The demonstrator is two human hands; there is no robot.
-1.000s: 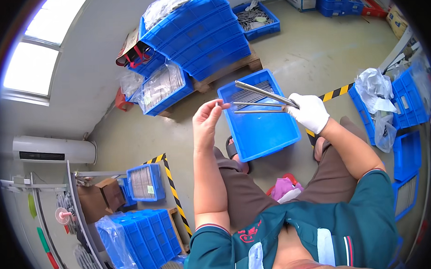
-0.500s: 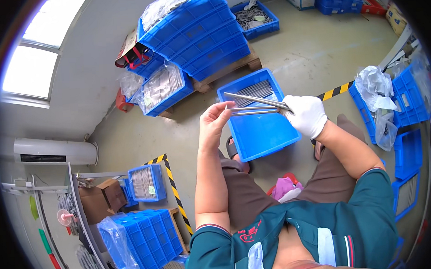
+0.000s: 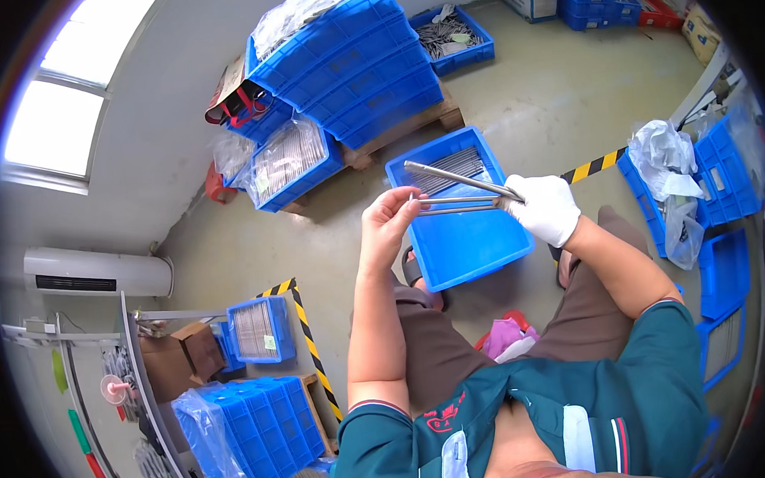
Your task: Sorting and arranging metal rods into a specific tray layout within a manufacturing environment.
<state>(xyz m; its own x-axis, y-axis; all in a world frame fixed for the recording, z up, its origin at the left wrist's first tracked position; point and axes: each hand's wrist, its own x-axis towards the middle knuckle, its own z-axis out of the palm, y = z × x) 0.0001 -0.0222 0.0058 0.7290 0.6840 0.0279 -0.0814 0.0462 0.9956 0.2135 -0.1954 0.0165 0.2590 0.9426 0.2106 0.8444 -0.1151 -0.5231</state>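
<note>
My right hand point(image 3: 547, 210), in a white glove, grips several slim metal rods point(image 3: 465, 179) by one end, over a blue plastic bin point(image 3: 471, 253). The rods fan out to the left, one angled up away from the others. My bare left hand point(image 3: 385, 226) pinches at the free end of a lower rod, thumb against fingers; the exact contact is small. Inside the far part of the bin lies a row of similar metal rods point(image 3: 449, 171), while the bin's near part shows bare blue bottom.
Stacked blue crates point(image 3: 351, 67) stand on a wooden pallet point(image 3: 433, 113) beyond the bin. A crate of bagged rods point(image 3: 291, 154) is beside them. More blue crates point(image 3: 263, 429) sit at lower left, and others point(image 3: 721, 176) at right. Black-and-yellow tape point(image 3: 315, 351) marks the floor.
My left hand has shifted slightly right and down along with the rod ends. The upper rod's free end has moved a little right and down. My right hand keeps its grip.
</note>
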